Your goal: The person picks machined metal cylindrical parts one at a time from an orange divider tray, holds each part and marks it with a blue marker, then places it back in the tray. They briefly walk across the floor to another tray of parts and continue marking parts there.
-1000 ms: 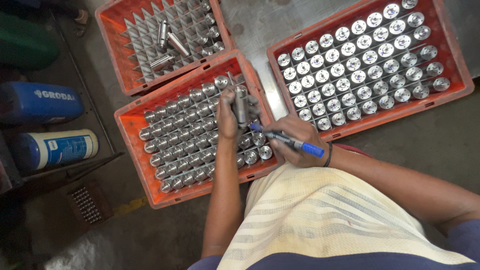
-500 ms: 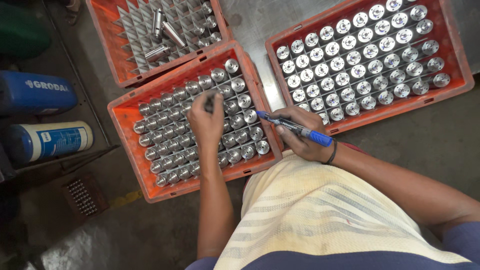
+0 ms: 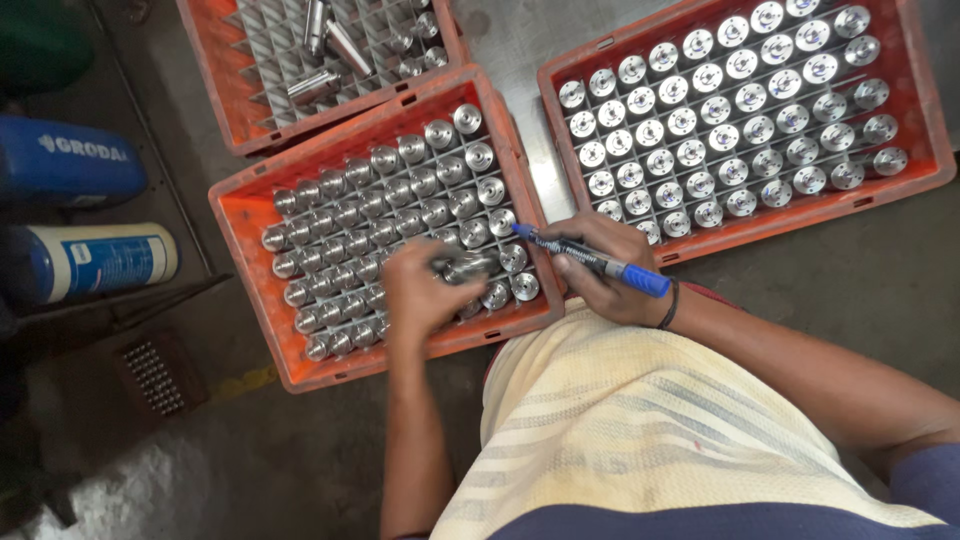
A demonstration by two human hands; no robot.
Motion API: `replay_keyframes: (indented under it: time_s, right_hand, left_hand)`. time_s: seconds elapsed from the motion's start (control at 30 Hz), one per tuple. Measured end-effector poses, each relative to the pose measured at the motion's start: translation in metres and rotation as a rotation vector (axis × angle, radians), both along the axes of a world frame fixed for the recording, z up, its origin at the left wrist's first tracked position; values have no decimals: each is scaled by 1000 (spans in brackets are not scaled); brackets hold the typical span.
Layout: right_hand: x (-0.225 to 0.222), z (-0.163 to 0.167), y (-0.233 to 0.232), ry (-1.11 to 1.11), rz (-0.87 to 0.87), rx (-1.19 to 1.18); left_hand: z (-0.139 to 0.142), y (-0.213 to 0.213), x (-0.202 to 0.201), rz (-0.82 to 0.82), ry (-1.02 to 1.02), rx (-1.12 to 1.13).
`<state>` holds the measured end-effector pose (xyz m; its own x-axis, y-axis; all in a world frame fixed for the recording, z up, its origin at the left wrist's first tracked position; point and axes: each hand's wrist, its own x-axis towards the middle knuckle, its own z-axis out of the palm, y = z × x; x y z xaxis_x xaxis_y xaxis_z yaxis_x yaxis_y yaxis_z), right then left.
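My left hand (image 3: 425, 292) is closed around a shiny metal cylinder part (image 3: 466, 266), held just above the near rows of the middle orange crate (image 3: 250, 300). That crate is packed with several upright metal parts (image 3: 400, 190) in a grid. My right hand (image 3: 610, 270) grips a blue marker pen (image 3: 590, 260), with its tip pointing left toward the held part. The hand rests at the gap between the middle crate and the right orange crate (image 3: 920, 160), which is filled with round-topped metal parts (image 3: 740, 110).
A third orange crate (image 3: 215, 90) at the top holds a grey divider grid and a few loose parts (image 3: 320, 60). Blue and white cylinders (image 3: 90, 260) lie at the left. A small perforated metal block (image 3: 150, 375) sits on the grey floor.
My left hand has moved toward the near right corner of the middle crate and now holds a metal part near the pen tip. My right hand has stayed in place.
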<state>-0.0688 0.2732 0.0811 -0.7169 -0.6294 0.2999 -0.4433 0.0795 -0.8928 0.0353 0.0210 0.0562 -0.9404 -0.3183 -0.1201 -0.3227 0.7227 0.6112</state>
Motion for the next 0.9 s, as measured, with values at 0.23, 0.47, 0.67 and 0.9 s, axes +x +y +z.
replay_keyframes:
  time_s: [0.23, 0.47, 0.67, 0.9]
  right_hand:
    - [1, 15, -11, 338, 234, -22]
    - [7, 5, -8, 233, 235, -60]
    - [14, -9, -3, 176, 221, -87]
    - [16, -4, 6, 156, 241, -51]
  left_hand:
    - [-17, 33, -20, 456, 314, 1454]
    - [-32, 50, -26, 504, 340, 1353]
    - [-35, 52, -21, 491, 281, 1317]
    - [-14, 52, -6, 422, 221, 1157]
